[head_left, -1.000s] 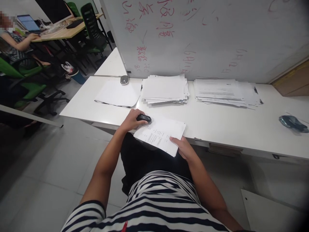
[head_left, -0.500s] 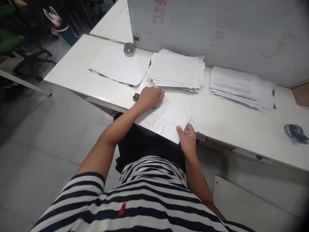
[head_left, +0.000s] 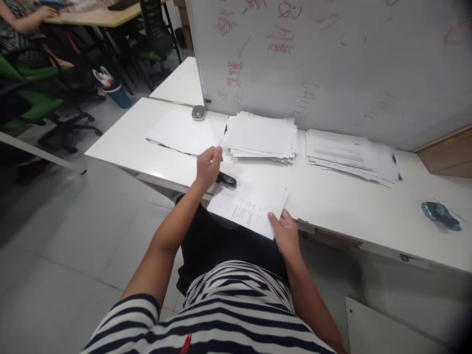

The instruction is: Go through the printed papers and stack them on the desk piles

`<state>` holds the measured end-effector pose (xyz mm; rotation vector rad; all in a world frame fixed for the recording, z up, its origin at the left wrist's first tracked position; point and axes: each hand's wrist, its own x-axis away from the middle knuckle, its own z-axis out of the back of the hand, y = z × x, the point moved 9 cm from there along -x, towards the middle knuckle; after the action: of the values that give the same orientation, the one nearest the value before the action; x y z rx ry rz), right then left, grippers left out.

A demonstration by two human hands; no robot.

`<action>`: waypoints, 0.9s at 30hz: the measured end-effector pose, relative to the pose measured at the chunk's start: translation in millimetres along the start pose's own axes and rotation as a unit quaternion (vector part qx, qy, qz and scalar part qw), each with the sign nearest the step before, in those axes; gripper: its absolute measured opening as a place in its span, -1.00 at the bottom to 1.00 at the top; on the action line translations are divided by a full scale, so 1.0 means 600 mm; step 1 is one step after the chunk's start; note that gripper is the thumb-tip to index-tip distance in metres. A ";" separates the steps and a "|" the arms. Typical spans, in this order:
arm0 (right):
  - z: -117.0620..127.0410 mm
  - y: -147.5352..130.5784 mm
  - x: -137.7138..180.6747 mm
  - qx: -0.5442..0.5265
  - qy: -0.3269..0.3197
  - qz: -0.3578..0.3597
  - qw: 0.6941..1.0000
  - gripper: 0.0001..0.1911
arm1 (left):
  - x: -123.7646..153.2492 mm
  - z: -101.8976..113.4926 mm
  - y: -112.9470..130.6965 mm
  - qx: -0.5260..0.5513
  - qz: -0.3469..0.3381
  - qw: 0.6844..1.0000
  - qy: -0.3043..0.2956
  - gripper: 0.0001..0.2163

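Note:
My right hand grips the near right corner of some printed paper sheets, with the thumb on top. The sheets lie at the front edge of the white desk. At their far left edge rests a black stapler, partly behind my left wrist. My left hand is closed in a fist just above and left of the stapler; the inside of the fist is hidden.
Two paper stacks stand along the whiteboard. A loose sheet pile lies left, near a grey rounded device. A dark crumpled item lies right. Another person's arm shows at a far table.
My left fist has moved up and left off the stapler, uncovering its black end. My right hand keeps its hold on the sheets. The camera view has tilted up.

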<state>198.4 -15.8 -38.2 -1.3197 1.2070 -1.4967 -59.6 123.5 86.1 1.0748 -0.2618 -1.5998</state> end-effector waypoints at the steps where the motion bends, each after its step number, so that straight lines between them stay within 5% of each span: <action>1: 0.004 0.003 -0.001 0.000 0.002 -0.008 1.000 -0.52 | 0.008 -0.002 -0.002 -0.036 -0.024 0.999 -0.022 -0.60; 5: 0.029 0.000 -0.014 0.052 0.012 -0.021 0.998 -0.52 | 0.043 -0.054 -0.014 -0.160 -0.104 0.968 -0.165 -0.63; 12: 0.112 -0.097 -0.016 0.248 0.054 0.027 0.967 -0.59 | 0.048 -0.062 -0.025 -0.199 -0.064 0.969 -0.132 -0.57; 16: 0.171 -0.149 0.007 0.272 0.147 0.068 0.949 -0.59 | 0.047 -0.057 -0.024 -0.199 -0.061 0.971 -0.118 -0.57; 27: 0.216 -0.051 -0.005 0.078 0.196 0.041 0.977 -0.61 | 0.045 -0.056 -0.023 -0.190 -0.057 0.973 -0.117 -0.61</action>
<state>327.7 -25.6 -8.4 -0.8832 1.3357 -1.8051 -42.4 117.0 45.2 0.6170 -0.0441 -1.7934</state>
